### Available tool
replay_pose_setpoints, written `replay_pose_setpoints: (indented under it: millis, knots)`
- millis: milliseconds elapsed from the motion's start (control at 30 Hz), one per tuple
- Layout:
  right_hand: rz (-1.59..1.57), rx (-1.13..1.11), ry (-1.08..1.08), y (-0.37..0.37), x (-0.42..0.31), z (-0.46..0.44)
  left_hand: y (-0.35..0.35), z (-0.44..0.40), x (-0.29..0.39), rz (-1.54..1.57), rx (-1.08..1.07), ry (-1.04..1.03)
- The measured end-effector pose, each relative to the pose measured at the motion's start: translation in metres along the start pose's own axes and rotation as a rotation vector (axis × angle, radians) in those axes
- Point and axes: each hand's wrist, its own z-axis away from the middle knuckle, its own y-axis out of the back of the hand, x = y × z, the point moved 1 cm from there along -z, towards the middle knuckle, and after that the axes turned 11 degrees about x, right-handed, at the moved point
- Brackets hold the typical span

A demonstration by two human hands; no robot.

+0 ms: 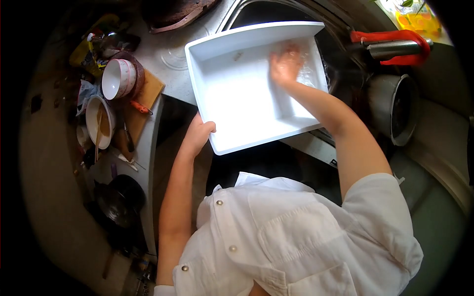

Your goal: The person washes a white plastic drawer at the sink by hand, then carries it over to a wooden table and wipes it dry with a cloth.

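Note:
A white rectangular bin (pixel 242 93) is tilted over the sink edge, its open side facing me. My left hand (pixel 200 132) grips its lower left corner, with the thumb over the rim and the other fingers hidden behind the wall. Inside the bin, towards its right side, my right hand (pixel 286 64) lies against the inner surface, slightly blurred, with its fingers apart and nothing seen in it. Around that hand the surface looks wet, and a small mark shows on the bin's upper inner wall.
Behind the bin is a dark sink (pixel 266 13); a red-handled object (pixel 395 48) and a pot (pixel 392 108) are at the right. Stacked bowls (pixel 117 80), a bowl with chopsticks (pixel 94 118), a cutting board (pixel 152 91) and a black pan (pixel 118 200) occupy the left counter.

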Motion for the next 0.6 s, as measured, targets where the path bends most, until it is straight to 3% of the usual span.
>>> replay_pose_setpoints:
  millis: [33,133,233,300,367,400,500,600]
  knots:
    - [0.034,-0.049,0.025,0.003,-0.017,0.001,0.001,0.000,0.001,0.003,-0.014,0.003]
    - [-0.037,-0.290,0.386,0.043,-0.037,0.019,0.000,-0.001,-0.002,0.029,0.017,0.000]
    - [0.010,-0.103,0.269,0.040,0.004,0.007,0.000,0.001,-0.010,0.029,0.055,-0.009]
    - [0.002,-0.059,0.070,0.030,0.009,0.000,0.000,0.001,-0.011,0.021,0.033,-0.005]
    - [-0.024,0.037,0.008,0.004,-0.007,0.009,0.000,0.000,-0.010,0.017,0.025,-0.003]
    - [0.048,-0.081,0.116,0.006,-0.023,0.017,0.000,0.000,-0.009,0.016,0.026,-0.005]
    - [-0.202,-0.159,0.499,0.024,-0.042,0.036,0.000,-0.001,-0.011,0.018,0.023,-0.014]
    - [-0.127,-0.111,0.200,0.028,-0.018,0.017,0.000,0.000,-0.008,0.036,0.028,-0.022]
